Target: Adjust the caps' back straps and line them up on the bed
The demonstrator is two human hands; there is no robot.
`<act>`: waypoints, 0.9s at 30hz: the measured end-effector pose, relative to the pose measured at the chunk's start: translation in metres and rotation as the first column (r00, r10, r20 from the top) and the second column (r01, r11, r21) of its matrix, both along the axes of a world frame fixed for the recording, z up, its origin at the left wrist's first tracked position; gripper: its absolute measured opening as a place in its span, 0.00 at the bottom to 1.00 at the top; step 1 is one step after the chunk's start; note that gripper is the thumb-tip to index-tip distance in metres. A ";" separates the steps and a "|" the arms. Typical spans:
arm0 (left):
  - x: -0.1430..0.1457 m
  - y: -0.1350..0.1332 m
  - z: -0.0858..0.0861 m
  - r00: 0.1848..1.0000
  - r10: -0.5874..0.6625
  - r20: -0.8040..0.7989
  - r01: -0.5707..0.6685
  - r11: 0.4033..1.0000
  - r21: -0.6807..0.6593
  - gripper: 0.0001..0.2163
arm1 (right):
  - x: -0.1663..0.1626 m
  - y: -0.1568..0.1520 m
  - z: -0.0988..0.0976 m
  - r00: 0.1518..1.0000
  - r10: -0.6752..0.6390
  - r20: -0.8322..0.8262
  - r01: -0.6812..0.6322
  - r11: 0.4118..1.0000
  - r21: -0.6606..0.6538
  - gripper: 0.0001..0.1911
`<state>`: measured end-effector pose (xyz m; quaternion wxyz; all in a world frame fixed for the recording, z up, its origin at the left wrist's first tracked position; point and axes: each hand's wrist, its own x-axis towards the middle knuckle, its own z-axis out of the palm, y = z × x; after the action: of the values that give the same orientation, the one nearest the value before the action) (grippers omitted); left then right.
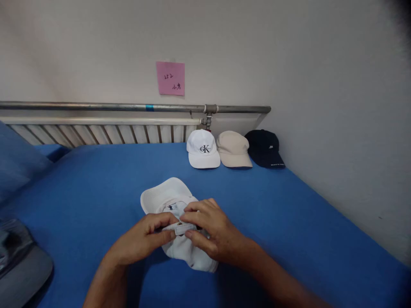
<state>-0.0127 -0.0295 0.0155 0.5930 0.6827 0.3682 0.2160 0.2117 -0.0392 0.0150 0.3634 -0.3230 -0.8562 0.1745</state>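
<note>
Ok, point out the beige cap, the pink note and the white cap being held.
Beige cap [233, 144]: head view, front of its crown.
Pink note [171, 80]: head view, middle of the paper.
Held white cap [183, 249]: head view, crown fabric.

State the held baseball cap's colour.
The held baseball cap is white; the head view shows it best.

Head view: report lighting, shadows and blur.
Head view: dim light; head view: dark shadows on the blue sheet near the held white cap; head view: black cap shows little detail; head view: right forearm softens toward the bottom edge; head view: right corners darkened.
</note>
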 end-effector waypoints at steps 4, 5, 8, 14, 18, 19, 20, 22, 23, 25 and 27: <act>0.003 0.001 0.000 1.000 -0.010 -0.010 0.009 0.999 -0.032 0.08 | 0.000 0.002 -0.006 1.000 0.006 0.026 -0.006 1.000 0.018 0.07; 0.004 0.001 -0.001 1.000 -0.018 -0.009 0.018 0.999 -0.048 0.08 | 0.001 0.003 -0.008 0.999 0.016 0.030 -0.016 1.000 0.011 0.07; 0.006 0.003 -0.006 0.998 -0.051 -0.033 0.049 0.997 -0.064 0.06 | 0.000 0.005 -0.011 0.991 0.127 0.050 -0.125 0.991 -0.045 0.07; 0.012 0.010 -0.014 0.994 -0.104 0.035 0.108 0.984 -0.140 0.05 | -0.003 0.002 -0.012 0.961 0.257 -0.101 -0.270 0.949 -0.159 0.07; 0.015 0.012 -0.013 0.998 -0.022 0.060 0.034 0.978 -0.205 0.07 | 0.001 0.004 -0.013 0.957 0.202 -0.208 -0.246 0.945 -0.214 0.05; 0.016 0.012 -0.012 0.998 0.006 0.057 0.007 0.975 -0.220 0.08 | 0.002 0.005 -0.013 0.958 0.185 -0.219 -0.235 0.944 -0.231 0.05; 0.016 0.012 -0.012 0.998 0.027 0.049 -0.015 0.973 -0.229 0.09 | 0.003 0.006 -0.013 0.958 0.173 -0.227 -0.229 0.941 -0.249 0.05; 0.016 0.011 -0.010 0.999 0.047 0.021 -0.041 0.976 -0.214 0.11 | 0.004 0.007 -0.012 0.956 0.168 -0.240 -0.234 0.932 -0.276 0.04; 0.016 0.011 -0.008 0.999 0.046 0.003 -0.044 0.980 -0.194 0.12 | 0.005 0.008 -0.011 0.954 0.171 -0.248 -0.241 0.928 -0.285 0.03; 0.015 0.011 -0.007 0.999 0.025 -0.029 -0.029 0.989 -0.144 0.13 | 0.005 0.007 -0.009 0.948 0.188 -0.256 -0.263 0.917 -0.300 0.03; 0.012 0.011 -0.007 1.000 0.006 -0.026 -0.008 0.995 -0.096 0.11 | 0.004 0.006 -0.006 0.945 0.207 -0.252 -0.284 0.903 -0.323 0.03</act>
<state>-0.0003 -0.0185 0.0082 0.6198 0.6547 0.3880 0.1913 0.2161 -0.0329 0.0092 0.3630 -0.2517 -0.8010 0.4041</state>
